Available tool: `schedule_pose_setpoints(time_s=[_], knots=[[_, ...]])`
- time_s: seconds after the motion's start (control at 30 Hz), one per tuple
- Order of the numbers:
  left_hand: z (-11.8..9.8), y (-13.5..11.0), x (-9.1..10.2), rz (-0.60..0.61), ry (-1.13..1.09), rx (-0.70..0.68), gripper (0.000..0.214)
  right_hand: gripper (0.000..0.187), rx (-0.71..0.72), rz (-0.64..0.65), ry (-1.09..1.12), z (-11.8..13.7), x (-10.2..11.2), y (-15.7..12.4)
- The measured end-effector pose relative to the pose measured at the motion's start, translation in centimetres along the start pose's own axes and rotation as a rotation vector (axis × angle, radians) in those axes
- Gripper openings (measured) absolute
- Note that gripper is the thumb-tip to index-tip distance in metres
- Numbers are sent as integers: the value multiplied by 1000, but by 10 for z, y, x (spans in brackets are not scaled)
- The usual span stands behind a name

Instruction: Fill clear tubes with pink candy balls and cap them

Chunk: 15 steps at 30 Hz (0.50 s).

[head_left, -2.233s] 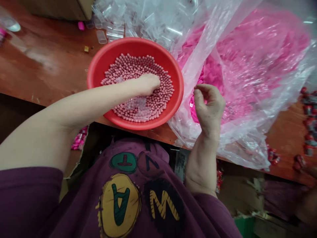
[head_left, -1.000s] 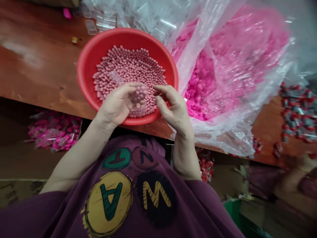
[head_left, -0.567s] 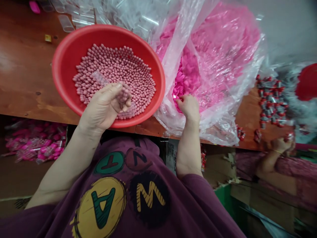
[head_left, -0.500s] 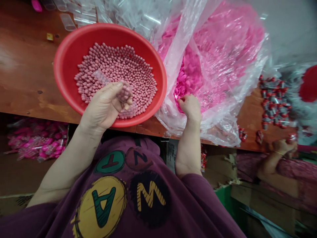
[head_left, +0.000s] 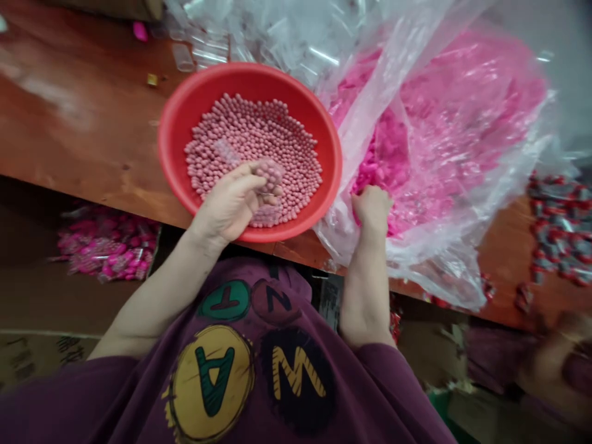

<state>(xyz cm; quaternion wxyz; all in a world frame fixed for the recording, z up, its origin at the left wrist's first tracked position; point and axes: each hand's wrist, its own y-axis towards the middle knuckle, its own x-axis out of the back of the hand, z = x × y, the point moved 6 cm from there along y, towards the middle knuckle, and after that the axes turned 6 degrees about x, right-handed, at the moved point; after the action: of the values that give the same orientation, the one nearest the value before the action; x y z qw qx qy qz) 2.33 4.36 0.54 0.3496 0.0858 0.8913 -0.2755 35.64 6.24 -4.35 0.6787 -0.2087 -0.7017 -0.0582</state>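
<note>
A red bowl (head_left: 180,117) full of small pink balls (head_left: 259,132) sits at the table's near edge. My left hand (head_left: 231,203) hovers over its front rim, fingers closed on a small clear tube (head_left: 269,174) filled with pink balls. My right hand (head_left: 372,206) reaches into the mouth of a large clear plastic bag (head_left: 439,246) holding bright pink caps (head_left: 393,148). Its fingers are curled down among the caps, and what they hold is hidden.
Empty clear tubes (head_left: 259,37) are heaped behind the bowl. Red-capped filled tubes (head_left: 559,216) lie on the brown table at the right. A box of pink-capped tubes (head_left: 106,250) sits below the table on the left. Another person's blurred arm (head_left: 555,364) shows lower right.
My left hand lifted out of the balls with a filled tube. My right hand came near it, then went right into the bag of pink caps. The view shifted.
</note>
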Motion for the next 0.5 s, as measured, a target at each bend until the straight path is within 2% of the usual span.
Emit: schedule_pose_setpoints(time_s=[0.1,0.23,0.33,0.43,0.5], knots=[[0,5,0,43,-58,57,30,33,-77,-167,179,-11,5,-10],[-1,5,-2,154,-135,77,31,20,4,-385,477,-25,12,-21],[1,4,-2,174,-172,58,33,26,16,-588,656,-32,19,-19],[3,5,-1,151,-185,48,34,26,41,-728,962,-24,25,-16],[2,6,-2,158,-166,58,35,19,172,-690,1280,-1,32,-20]])
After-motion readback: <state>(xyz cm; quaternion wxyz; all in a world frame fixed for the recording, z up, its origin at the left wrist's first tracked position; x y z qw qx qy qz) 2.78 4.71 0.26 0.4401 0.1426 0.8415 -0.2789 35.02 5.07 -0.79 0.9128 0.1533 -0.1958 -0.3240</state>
